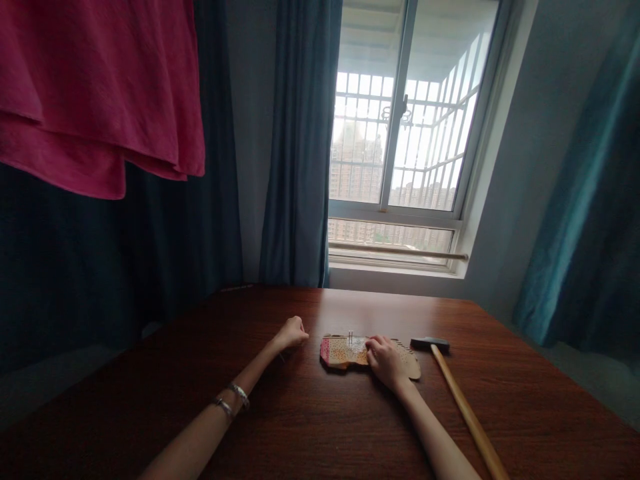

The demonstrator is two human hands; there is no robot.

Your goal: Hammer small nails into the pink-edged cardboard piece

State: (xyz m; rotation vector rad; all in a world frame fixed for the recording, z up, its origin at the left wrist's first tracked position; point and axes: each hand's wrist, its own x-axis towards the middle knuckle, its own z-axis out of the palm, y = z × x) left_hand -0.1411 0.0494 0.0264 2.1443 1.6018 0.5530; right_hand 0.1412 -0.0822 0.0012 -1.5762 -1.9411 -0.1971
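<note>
A flat, irregular board (339,355) lies on the table, speckled yellow and orange with a pink left end and a plain tan right end. Two thin nails (351,337) stand upright near its far edge, beside a silvery patch too small to make out. My right hand (387,360) rests over the board's right half, fingers curled down and closed at its surface; their tips hide whatever they pinch. Left of the board and apart from it, my left hand (293,333) is closed just above the table. What it holds, if anything, is hidden.
A hammer (463,400) with a dark head and long wooden handle lies right of the board, beside my right forearm. The brown wooden table (280,427) reaches toward a barred window (395,167). Blue curtains (300,147) and a pink towel (110,93) hang around it.
</note>
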